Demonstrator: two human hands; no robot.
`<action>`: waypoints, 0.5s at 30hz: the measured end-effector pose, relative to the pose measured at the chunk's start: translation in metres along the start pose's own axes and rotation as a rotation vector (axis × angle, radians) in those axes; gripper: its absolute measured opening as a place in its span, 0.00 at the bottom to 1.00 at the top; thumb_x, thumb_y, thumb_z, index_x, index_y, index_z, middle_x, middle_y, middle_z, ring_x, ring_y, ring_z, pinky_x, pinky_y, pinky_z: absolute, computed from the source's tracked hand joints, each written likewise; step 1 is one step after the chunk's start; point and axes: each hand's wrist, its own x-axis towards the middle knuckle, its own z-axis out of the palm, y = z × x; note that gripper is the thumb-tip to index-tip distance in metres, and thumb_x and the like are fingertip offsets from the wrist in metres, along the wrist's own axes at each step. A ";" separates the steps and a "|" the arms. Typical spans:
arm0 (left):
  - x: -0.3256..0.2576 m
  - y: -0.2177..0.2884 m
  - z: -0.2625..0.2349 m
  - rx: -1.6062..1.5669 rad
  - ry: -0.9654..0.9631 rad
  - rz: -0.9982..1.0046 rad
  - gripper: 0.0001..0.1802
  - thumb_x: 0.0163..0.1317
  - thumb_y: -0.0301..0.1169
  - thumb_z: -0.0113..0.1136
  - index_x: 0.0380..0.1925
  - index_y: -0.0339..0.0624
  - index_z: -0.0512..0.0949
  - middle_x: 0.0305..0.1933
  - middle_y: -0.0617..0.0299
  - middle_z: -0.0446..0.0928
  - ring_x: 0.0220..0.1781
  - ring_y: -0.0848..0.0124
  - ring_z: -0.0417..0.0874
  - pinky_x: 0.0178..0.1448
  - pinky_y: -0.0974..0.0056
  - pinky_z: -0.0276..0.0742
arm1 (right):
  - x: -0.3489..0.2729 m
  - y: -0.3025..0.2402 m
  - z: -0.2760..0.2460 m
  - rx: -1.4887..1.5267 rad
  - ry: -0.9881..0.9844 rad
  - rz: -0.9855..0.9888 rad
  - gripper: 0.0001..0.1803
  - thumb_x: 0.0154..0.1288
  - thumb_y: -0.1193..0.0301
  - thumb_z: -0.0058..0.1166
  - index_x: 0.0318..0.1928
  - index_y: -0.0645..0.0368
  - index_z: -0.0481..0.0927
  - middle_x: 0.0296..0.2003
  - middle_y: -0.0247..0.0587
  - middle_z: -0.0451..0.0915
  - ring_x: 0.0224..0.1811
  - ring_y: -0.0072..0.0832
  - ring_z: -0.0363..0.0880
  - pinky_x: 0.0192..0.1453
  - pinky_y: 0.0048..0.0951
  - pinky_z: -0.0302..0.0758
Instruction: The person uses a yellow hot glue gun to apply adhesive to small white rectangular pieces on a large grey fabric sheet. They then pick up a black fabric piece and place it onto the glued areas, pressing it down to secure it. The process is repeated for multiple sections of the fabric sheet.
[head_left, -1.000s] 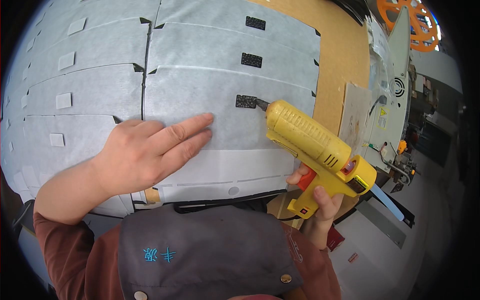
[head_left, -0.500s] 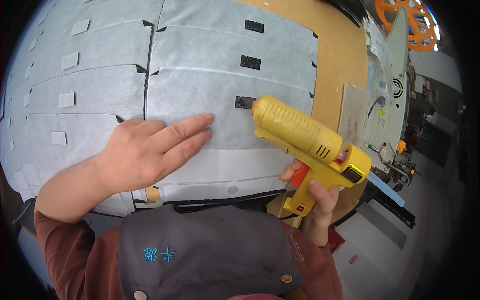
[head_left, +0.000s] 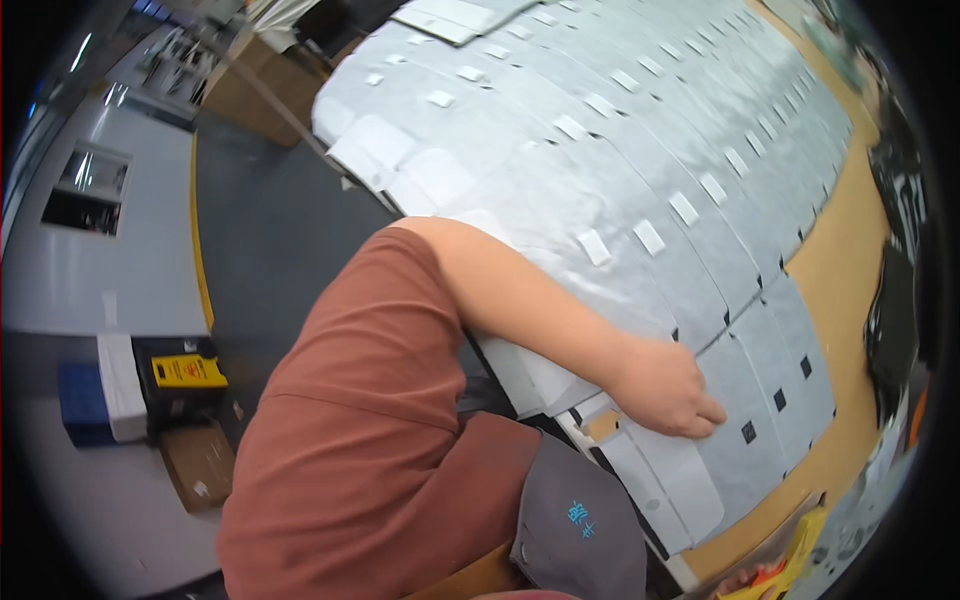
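Note:
My left hand (head_left: 662, 390) rests on the pale grey sheet covering the table, its fingertips against the surface and nothing visible in it. Two fingers point forward and the rest are tucked from sight. Beyond the fingertips are three small black rectangular patches, the nearest black patch (head_left: 748, 432) closest to the hand. At the lower right edge my right hand (head_left: 738, 583), mostly cut off, is wrapped round a yellow hot glue gun (head_left: 803, 548) with a red trigger. The glue gun is only partly in view.
Overlapping grey sheets (head_left: 520, 160) with rows of white pads (head_left: 649, 237) spread far across the brown table (head_left: 815, 290). Black plastic (head_left: 895, 280) lies along the right edge. On the left floor stand a yellow-labelled black box (head_left: 185, 372) and a cardboard box (head_left: 197, 467).
My view has swung left, bringing the far sheets and floor into sight. The glue gun has shifted from the picture's middle to its lower right edge. My left hand stays on the sheet.

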 end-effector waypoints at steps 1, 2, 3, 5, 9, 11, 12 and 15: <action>-0.002 0.002 0.001 0.004 -0.013 -0.017 0.10 0.63 0.32 0.53 0.41 0.42 0.77 0.56 0.60 0.78 0.26 0.66 0.82 0.24 0.61 0.76 | 0.010 -0.013 -0.013 0.035 0.053 0.074 0.18 0.73 0.51 0.48 0.49 0.50 0.76 0.27 0.31 0.68 0.25 0.27 0.63 0.30 0.32 0.62; -0.003 0.004 0.001 -0.005 -0.017 -0.024 0.09 0.63 0.32 0.53 0.40 0.42 0.77 0.55 0.60 0.78 0.26 0.66 0.82 0.24 0.60 0.76 | 0.018 -0.023 -0.019 0.049 0.092 0.130 0.17 0.73 0.51 0.47 0.44 0.49 0.80 0.23 0.31 0.67 0.21 0.28 0.61 0.26 0.33 0.60; -0.002 0.006 0.001 0.003 -0.001 -0.024 0.09 0.64 0.32 0.53 0.41 0.42 0.77 0.55 0.59 0.78 0.26 0.65 0.82 0.24 0.60 0.76 | 0.025 -0.027 -0.030 0.071 0.113 0.175 0.18 0.73 0.50 0.47 0.39 0.47 0.83 0.20 0.30 0.67 0.18 0.28 0.60 0.22 0.34 0.58; -0.003 0.006 0.000 0.004 0.033 -0.018 0.10 0.65 0.33 0.52 0.42 0.42 0.77 0.55 0.59 0.78 0.27 0.64 0.83 0.25 0.59 0.76 | 0.027 -0.036 -0.011 -0.001 0.109 0.276 0.17 0.71 0.49 0.49 0.43 0.45 0.83 0.22 0.26 0.61 0.22 0.23 0.52 0.27 0.30 0.56; 0.002 0.002 -0.003 -0.044 -0.056 -0.021 0.11 0.66 0.33 0.51 0.45 0.42 0.77 0.58 0.60 0.77 0.27 0.61 0.83 0.26 0.58 0.78 | 0.025 -0.045 -0.036 -0.218 0.357 0.035 0.21 0.71 0.47 0.49 0.52 0.46 0.82 0.27 0.29 0.66 0.29 0.24 0.60 0.36 0.33 0.62; 0.003 0.003 -0.005 -0.038 -0.093 -0.034 0.12 0.67 0.34 0.51 0.47 0.43 0.76 0.60 0.60 0.77 0.28 0.60 0.83 0.28 0.57 0.79 | 0.027 -0.031 -0.027 -0.271 0.410 -0.052 0.22 0.71 0.48 0.49 0.53 0.49 0.80 0.30 0.30 0.68 0.31 0.25 0.63 0.38 0.33 0.64; 0.004 0.003 -0.009 -0.048 -0.079 -0.049 0.13 0.68 0.34 0.51 0.48 0.43 0.76 0.61 0.60 0.76 0.28 0.60 0.83 0.28 0.57 0.79 | 0.028 -0.025 -0.020 -0.298 0.428 -0.097 0.23 0.72 0.48 0.49 0.54 0.51 0.79 0.31 0.31 0.70 0.32 0.25 0.64 0.39 0.33 0.65; 0.004 0.010 -0.023 -0.086 -0.024 -0.116 0.15 0.70 0.37 0.52 0.53 0.46 0.74 0.58 0.59 0.77 0.33 0.60 0.83 0.33 0.56 0.79 | 0.023 0.001 0.000 -0.394 0.480 -0.208 0.26 0.73 0.49 0.49 0.57 0.56 0.77 0.35 0.33 0.73 0.35 0.27 0.68 0.42 0.32 0.68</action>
